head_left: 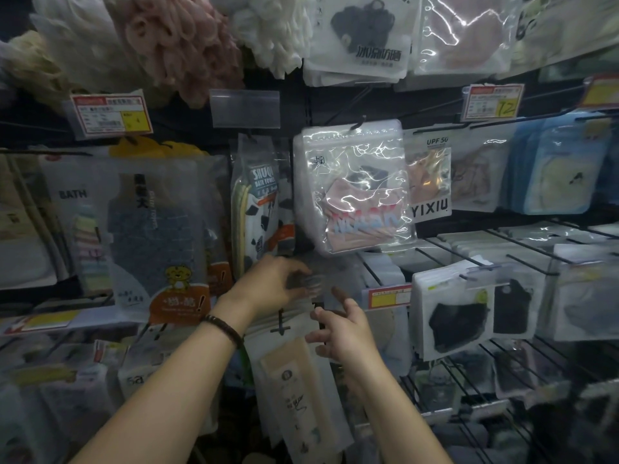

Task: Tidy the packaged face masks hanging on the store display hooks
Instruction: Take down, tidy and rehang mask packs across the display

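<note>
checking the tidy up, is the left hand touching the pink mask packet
Apart. Head view shows the left hand below the pink mask packet, gap between.

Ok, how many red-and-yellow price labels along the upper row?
3 price labels: upper left, upper right, and one cut off at the right edge. The clear holder between holds none; more may be hidden.

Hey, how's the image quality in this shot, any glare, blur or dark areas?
Head view: white glare streaks cross the clear mask packet at centre; the fingertips of the left hand are smeared by motion blur, while the right hand looks sharper; the lower corners fall into dim shadow; the wide-angle lens bows straight lines near the frame's edges.
</note>
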